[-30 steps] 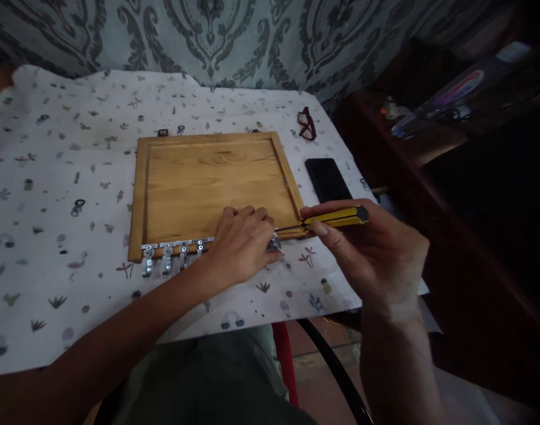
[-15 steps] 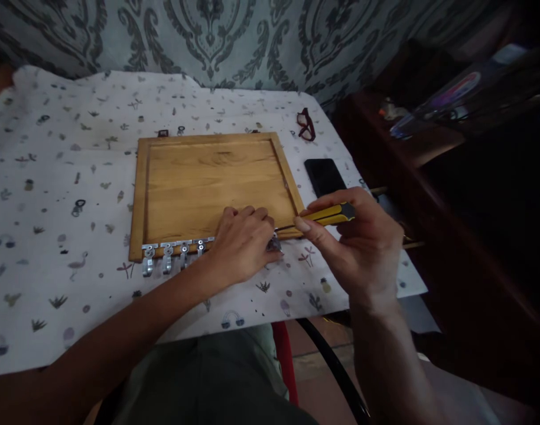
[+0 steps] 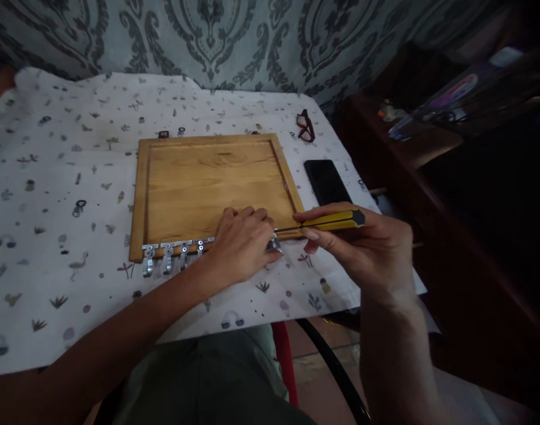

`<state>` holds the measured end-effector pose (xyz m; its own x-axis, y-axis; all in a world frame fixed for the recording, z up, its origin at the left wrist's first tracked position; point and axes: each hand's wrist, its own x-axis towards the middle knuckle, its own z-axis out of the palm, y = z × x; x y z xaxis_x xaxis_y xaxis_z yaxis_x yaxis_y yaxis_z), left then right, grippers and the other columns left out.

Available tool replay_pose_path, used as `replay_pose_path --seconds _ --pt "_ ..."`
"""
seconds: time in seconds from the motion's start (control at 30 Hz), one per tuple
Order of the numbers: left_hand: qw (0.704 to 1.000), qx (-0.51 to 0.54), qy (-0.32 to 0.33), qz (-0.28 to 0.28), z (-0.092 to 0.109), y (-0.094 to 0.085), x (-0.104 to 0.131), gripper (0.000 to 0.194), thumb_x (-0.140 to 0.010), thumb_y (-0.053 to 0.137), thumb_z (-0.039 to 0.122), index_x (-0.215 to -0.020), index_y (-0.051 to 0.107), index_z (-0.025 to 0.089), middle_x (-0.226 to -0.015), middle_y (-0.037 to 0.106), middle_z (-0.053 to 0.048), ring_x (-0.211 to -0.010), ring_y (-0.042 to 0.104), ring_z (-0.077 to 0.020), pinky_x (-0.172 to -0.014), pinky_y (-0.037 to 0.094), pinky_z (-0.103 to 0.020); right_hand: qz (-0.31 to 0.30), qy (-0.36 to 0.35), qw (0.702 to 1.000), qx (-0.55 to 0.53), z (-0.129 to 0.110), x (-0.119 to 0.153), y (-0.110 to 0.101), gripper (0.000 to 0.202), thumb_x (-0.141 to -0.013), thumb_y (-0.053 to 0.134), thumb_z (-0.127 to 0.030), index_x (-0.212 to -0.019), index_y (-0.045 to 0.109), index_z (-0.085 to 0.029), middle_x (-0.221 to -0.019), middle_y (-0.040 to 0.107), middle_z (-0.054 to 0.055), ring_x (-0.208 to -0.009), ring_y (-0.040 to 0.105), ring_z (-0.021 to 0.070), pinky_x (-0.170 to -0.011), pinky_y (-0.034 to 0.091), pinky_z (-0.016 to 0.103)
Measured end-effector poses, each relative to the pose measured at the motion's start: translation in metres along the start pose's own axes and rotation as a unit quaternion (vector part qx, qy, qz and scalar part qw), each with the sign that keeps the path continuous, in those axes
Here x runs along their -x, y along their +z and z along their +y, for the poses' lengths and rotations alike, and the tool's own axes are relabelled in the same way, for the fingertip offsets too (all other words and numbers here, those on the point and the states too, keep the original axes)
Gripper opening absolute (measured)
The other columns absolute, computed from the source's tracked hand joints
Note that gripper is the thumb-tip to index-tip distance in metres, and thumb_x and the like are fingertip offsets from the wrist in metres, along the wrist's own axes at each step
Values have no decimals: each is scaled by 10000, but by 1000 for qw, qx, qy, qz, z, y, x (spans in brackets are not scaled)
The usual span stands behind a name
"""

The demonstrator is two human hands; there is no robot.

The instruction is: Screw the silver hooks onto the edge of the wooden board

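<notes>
Pinching the yellow-and-black-handled screwdriver (image 3: 329, 219), the right hand (image 3: 367, 251) lays its shaft level, tip at a small silver metal hook (image 3: 275, 243) just beside the left hand (image 3: 243, 245), which presses closed on the honey-coloured wooden framed board (image 3: 212, 183). Left of that hand, four silver hooks (image 3: 172, 255) already sit screwed along the near edge; this one looks unfinished.
</notes>
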<state>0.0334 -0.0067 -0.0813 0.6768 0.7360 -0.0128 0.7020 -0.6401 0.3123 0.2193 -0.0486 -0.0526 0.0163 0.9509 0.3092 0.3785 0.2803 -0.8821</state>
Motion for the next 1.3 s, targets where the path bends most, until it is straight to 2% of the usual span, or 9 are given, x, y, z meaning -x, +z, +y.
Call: replay_pose_path --seconds 0.2,0.3,0.47,0.6,0.73,0.87,0.97,1.1,1.3 --pt "1000 1 -8 3 2 0 -1 350 -940 740 489 -1083 712 171 -1146 721 -103 -1145 646 -319 -910 456 -452 112 -79 982 130 8 -2 21 288 -772 909 -422 -725 676 -260 -638 651 -34 -524 561 134 -468 479 282" --pt "1000 3 -10 -2 2 -1 -2 343 -943 736 489 -1074 713 173 -1141 722 -100 -1142 649 -315 -909 457 -450 101 -86 984 115 9 -2 24 309 -788 900 -405 -721 634 -264 -623 591 -45 -521 544 129 -478 481 281" --pt "1000 8 -6 -3 1 -1 -2 341 -952 727 483 -1073 714 165 -1152 716 -93 -1147 649 -324 -916 460 -475 40 -22 999 27 4 0 18 251 -816 873 -424 -908 717 -250 -875 752 7 -631 678 142 -485 537 261" --pt "1000 9 -1 -1 0 0 0 355 -953 724 485 -1103 708 163 -1157 715 -96 -1143 645 -317 -905 456 -464 38 -13 999 26 -3 3 11 299 -802 882 -432 -1004 756 -252 -1018 799 50 -804 754 194 -489 564 252" --pt "1000 5 4 8 -1 1 0 332 -951 724 469 -1086 705 166 -1148 713 -96 -1137 641 -311 -893 446 -454 35 -28 999 11 -7 3 4 278 -811 880 -395 -1037 781 -266 -1002 809 47 -838 770 203 -510 606 257" --pt "1000 3 3 12 -2 2 1 318 -953 716 479 -1045 713 175 -1117 713 -96 -1117 646 -311 -876 443 -452 6 -34 999 -33 -4 2 0 225 -821 875 -397 -981 814 -253 -946 821 32 -637 728 149 -556 654 284" --pt "1000 0 0 5 -1 1 0 328 -953 715 482 -1048 717 168 -1123 714 -98 -1123 648 -316 -886 449 -464 20 -37 999 -34 2 4 1 200 -822 878 -375 -976 823 -260 -933 825 17 -527 669 114 -506 624 270" --pt "1000 -1 -6 -5 0 0 -1 339 -946 726 476 -1073 713 162 -1154 713 -102 -1145 643 -321 -903 453 -468 62 -60 996 11 8 6 8 155 -837 866 -334 -957 798 -262 -899 804 -2 -536 639 106 -425 526 237" --pt "1000 -1 -1 6 0 2 0 378 -950 715 510 -1115 705 170 -1143 709 -100 -1139 639 -318 -908 445 -451 89 -112 989 48 12 2 18 228 -820 880 -374 -849 679 -269 -760 677 -32 -571 599 126 -475 498 281"
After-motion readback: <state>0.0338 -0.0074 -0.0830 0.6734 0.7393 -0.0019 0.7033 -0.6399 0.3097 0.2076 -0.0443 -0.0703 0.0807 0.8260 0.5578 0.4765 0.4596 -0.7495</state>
